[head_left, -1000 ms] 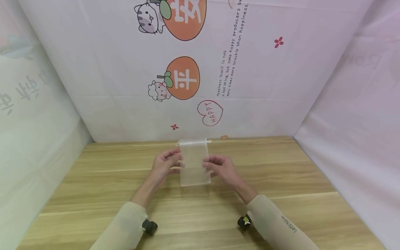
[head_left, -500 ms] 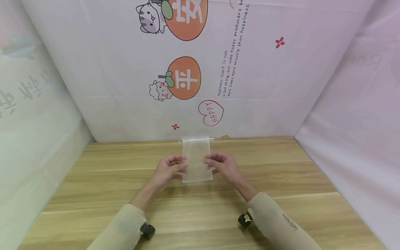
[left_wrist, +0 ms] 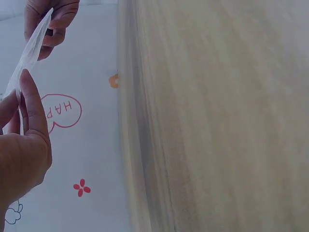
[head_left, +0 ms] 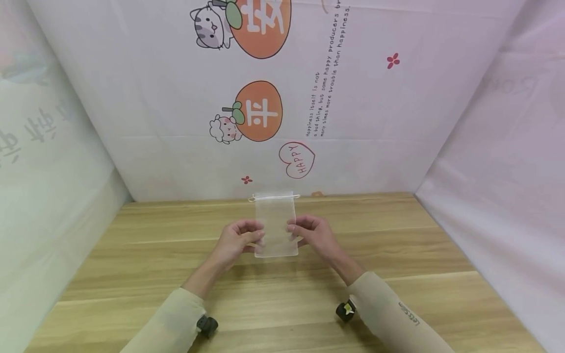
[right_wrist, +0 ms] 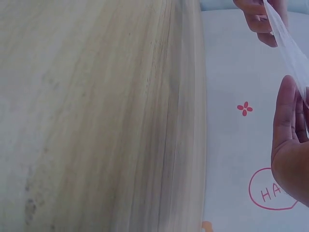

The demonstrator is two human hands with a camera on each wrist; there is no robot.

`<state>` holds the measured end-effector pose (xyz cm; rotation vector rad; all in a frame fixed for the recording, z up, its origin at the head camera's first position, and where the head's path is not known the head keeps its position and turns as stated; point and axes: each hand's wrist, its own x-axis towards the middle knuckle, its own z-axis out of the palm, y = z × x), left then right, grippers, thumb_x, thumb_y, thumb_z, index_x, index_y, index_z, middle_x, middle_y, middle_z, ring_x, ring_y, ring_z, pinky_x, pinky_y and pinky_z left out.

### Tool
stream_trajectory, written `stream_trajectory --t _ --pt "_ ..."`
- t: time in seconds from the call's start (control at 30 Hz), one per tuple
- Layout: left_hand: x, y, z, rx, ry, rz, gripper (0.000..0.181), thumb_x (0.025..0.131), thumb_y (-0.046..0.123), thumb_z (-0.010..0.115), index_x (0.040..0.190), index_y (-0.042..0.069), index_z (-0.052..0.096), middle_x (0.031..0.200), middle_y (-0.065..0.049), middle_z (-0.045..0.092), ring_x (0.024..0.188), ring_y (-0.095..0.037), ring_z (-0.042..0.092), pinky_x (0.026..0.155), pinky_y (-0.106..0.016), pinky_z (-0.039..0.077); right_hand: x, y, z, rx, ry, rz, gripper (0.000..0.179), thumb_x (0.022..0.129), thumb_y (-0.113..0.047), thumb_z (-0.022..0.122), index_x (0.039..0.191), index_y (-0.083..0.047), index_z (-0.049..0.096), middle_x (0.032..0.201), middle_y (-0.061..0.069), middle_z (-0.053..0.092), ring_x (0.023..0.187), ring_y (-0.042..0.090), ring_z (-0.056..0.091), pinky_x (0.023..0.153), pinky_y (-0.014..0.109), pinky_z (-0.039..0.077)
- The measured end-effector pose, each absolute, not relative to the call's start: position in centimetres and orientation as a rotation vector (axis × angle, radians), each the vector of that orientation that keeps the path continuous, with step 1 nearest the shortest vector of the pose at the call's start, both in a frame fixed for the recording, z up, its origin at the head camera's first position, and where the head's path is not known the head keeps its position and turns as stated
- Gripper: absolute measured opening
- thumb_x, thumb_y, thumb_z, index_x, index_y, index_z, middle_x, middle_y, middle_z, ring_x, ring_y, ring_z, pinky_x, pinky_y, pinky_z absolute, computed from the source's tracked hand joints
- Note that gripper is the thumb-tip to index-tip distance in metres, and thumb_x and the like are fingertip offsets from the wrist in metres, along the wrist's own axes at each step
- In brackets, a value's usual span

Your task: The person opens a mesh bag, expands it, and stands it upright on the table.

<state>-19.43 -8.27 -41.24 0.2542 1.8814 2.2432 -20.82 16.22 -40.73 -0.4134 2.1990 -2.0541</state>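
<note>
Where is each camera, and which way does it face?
Head: on the head, looking forward and down at the bag, table and cloth; left hand, right hand and sleeves show.
Left wrist: worn there, facing table and cloth; left hand near, right beyond.
Right wrist: worn there, facing table and cloth; right hand near, left beyond.
Shared: both wrist views catch the bag edge-on.

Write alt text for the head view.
A person's left hand and right hand hold a sheer white drawstring bag by its side edges over a wood-grain table. Behind it, a white backdrop shows orange cartoon fruits and a red HAPPY heart.
</note>
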Motion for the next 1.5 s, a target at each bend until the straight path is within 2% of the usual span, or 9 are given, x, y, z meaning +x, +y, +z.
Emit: stream_trajectory --t 0.33,0.6,0.77,0.97,1.1,1.3,1.4,1.5 --pt "-19.3 -8.4 -40.8 0.263 1.861 2.262 0.017 0.095 -0.001 0.067 0.110 -0.008 0.064 0.091 -0.008 0.064 0.074 -0.017 0.068 0.068 -0.033 0.061 -20.6 16.7 -40.2 -0.473 2.240 -2.081 0.025 0.094 -0.008 0.071 0.116 0.005 0.067 0.101 0.014 0.070 0.083 0.021 0.068 0.071 0.042 0.061" --pt "-19.2 -8.5 -40.5 0.255 1.772 2.301 0.009 0.095 -0.002 0.066 0.104 0.000 0.067 0.091 -0.006 0.065 0.074 -0.015 0.067 0.069 -0.030 0.060 -20.3 17.4 -39.4 -0.619 2.495 -2.010 0.027 0.092 -0.004 0.073 0.117 0.004 0.067 0.103 0.016 0.069 0.091 0.022 0.067 0.077 0.032 0.059" --pt "-19.2 -8.6 -40.3 0.223 1.699 2.333 0.010 0.097 -0.001 0.064 0.099 0.006 0.069 0.090 -0.004 0.067 0.072 -0.013 0.066 0.065 -0.025 0.058 -19.9 17.7 -39.1 -0.956 2.713 -1.814 0.032 0.087 0.006 0.073 0.118 0.000 0.067 0.116 0.012 0.068 0.104 0.031 0.063 0.088 0.042 0.056" --pt "-19.3 -8.7 -40.1 0.133 1.544 2.401 0.016 0.098 -0.001 0.061 0.094 0.011 0.071 0.087 -0.001 0.068 0.069 -0.011 0.065 0.064 -0.022 0.056 -19.5 17.6 -39.3 -1.477 2.986 -1.332 0.046 0.079 0.006 0.076 0.122 -0.005 0.065 0.130 0.012 0.059 0.121 0.029 0.055 0.097 0.043 0.052" --pt "-19.4 -8.7 -40.0 0.121 1.433 2.437 0.022 0.100 -0.003 0.058 0.092 0.012 0.071 0.086 -0.001 0.068 0.068 -0.009 0.063 0.063 -0.021 0.055 -19.3 17.3 -39.7 -1.728 3.055 -1.077 0.051 0.077 0.003 0.080 0.124 -0.007 0.062 0.132 0.017 0.055 0.120 0.031 0.055 0.097 0.040 0.052" --pt "-19.4 -8.4 -39.9 0.138 1.345 2.434 0.024 0.102 -0.002 0.054 0.091 0.012 0.070 0.088 0.000 0.066 0.069 -0.008 0.062 0.063 -0.019 0.055 -19.1 16.9 -40.0 -1.867 3.132 -1.017 0.050 0.074 0.004 0.086 0.116 -0.006 0.062 0.123 0.016 0.059 0.113 0.031 0.058 0.095 0.041 0.053" --pt "-19.3 -8.3 -39.9 0.149 1.314 2.432 0.026 0.102 -0.002 0.052 0.091 0.012 0.071 0.088 0.000 0.066 0.070 -0.008 0.064 0.063 -0.019 0.055 -19.1 16.7 -39.9 -1.959 3.150 -1.063 0.044 0.074 0.006 0.086 0.110 -0.006 0.064 0.115 0.015 0.063 0.106 0.030 0.062 0.091 0.042 0.054" --pt "-19.3 -8.2 -40.0 0.163 1.291 2.438 0.028 0.102 -0.004 0.052 0.090 0.012 0.072 0.087 -0.001 0.067 0.069 -0.008 0.064 0.062 -0.019 0.055 -19.2 16.6 -39.8 -2.074 3.142 -1.078 0.026 0.083 0.001 0.080 0.104 -0.006 0.065 0.109 0.014 0.064 0.099 0.029 0.063 0.086 0.041 0.055"
